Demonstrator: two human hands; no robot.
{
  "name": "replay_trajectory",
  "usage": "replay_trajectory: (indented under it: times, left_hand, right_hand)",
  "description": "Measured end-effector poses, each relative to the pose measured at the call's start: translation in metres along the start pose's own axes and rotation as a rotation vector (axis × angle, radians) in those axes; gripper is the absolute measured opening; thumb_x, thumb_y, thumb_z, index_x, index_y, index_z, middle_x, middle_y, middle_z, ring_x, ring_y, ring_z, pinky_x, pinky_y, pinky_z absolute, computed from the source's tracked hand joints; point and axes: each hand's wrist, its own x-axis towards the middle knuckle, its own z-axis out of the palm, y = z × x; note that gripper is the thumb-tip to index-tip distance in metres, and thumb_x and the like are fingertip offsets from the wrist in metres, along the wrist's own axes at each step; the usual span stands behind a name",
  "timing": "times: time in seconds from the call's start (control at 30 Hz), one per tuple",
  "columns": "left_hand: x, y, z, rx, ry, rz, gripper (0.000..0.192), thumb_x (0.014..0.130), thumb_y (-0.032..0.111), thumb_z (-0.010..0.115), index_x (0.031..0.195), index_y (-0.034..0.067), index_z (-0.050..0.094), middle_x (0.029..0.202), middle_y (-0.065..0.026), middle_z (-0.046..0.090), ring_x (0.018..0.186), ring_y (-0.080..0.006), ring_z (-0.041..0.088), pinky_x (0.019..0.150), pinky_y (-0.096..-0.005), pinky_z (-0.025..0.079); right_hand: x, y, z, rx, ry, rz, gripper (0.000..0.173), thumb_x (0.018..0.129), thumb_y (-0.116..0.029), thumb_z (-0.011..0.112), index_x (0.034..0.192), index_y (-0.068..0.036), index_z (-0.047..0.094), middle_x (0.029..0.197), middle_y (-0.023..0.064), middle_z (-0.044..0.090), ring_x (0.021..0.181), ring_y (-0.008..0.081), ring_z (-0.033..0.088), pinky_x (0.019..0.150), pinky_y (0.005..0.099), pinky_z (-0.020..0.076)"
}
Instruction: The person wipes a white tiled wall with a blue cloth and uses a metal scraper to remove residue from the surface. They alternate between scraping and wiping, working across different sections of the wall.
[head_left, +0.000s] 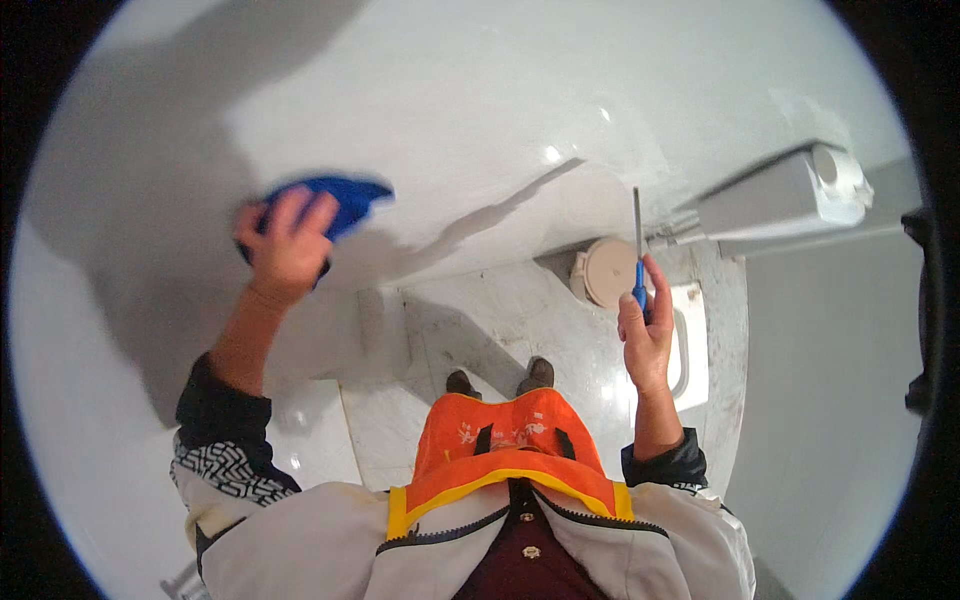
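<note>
My left hand (289, 240) has its fingers spread over a bunched blue cloth (341, 196) and appears to press it on the glossy white wall (450, 97). The hand and cloth are slightly blurred. On the other side, my right hand (646, 337) grips the blue handle of a thin tool (639, 281), which looks like a screwdriver. Its slim metal shaft points up and away from me, and its tip stands out in front of the wall. How the lower fingers wrap the handle is partly hidden.
A white cistern (765, 196) juts from the wall at right. Below it, a beige lidded bin (611, 271) stands on the stained tile floor (480, 330). A white squat toilet pan (694, 352) lies under my right forearm. A grey partition (821, 360) bounds the right side.
</note>
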Motion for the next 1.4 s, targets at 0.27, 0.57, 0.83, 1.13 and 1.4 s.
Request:
replay_trajectory:
  times: [0.27,0.57,0.83,1.13,1.4]
  left_hand:
    - [0.155,-0.086,-0.117,0.282,0.627,-0.452,0.051,0.085,0.032,0.057,0.136,0.031,0.047,0.112,-0.0087,0.060,0.105,-0.0274,0.052,0.094,-0.0459,0.031]
    - [0.117,0.051,-0.058,0.026,0.239,0.233,0.008,0.080,0.028,0.060,0.082,0.025,0.068,0.115,0.0060,0.061,0.123,-0.0181,0.044,0.096,-0.0537,0.023]
    - [0.103,0.045,-0.021,-0.156,0.195,0.173,0.014,0.076,0.023,0.065,0.087,0.016,0.068,0.111,0.0004,0.061,0.119,-0.0227,0.048,0.089,-0.0529,0.031]
    - [0.116,0.025,-0.024,-0.185,0.111,0.065,0.036,0.077,0.010,0.057,0.108,0.022,0.071,0.105,-0.0015,0.060,0.115,-0.0251,0.047,0.088,-0.0494,0.030]
    - [0.182,-0.037,-0.095,-0.509,0.520,-0.599,0.040,0.086,0.004,0.051,0.123,0.015,0.060,0.122,-0.0096,0.061,0.108,-0.0307,0.054,0.099,-0.0451,0.034]
  right_hand:
    - [0.065,-0.067,0.034,-0.040,0.036,-0.529,0.059,0.095,-0.016,0.057,0.146,-0.005,0.030,0.101,0.0045,0.055,0.073,0.0050,0.048,0.062,0.0173,0.0404]
    - [0.078,-0.106,0.055,-0.294,0.366,-1.054,0.049,0.082,-0.001,0.065,0.130,0.000,0.053,0.103,0.0156,0.064,0.077,0.0169,0.060,0.069,0.0272,0.0504]
    - [0.104,-0.131,0.054,-0.670,0.430,-0.924,0.059,0.078,0.001,0.062,0.134,-0.015,0.053,0.068,0.0077,0.051,0.051,0.0167,0.051,0.044,0.0296,0.0459]
    - [0.116,-0.148,0.069,-0.765,0.427,-0.923,0.050,0.083,0.000,0.059,0.132,-0.012,0.054,0.063,0.0077,0.052,0.046,0.0142,0.050,0.043,0.0283,0.0450]
    - [0.160,-0.091,0.049,-0.310,0.780,-1.170,0.051,0.081,0.000,0.059,0.131,-0.008,0.053,0.070,0.0082,0.053,0.057,0.0209,0.049,0.051,0.0331,0.0423]
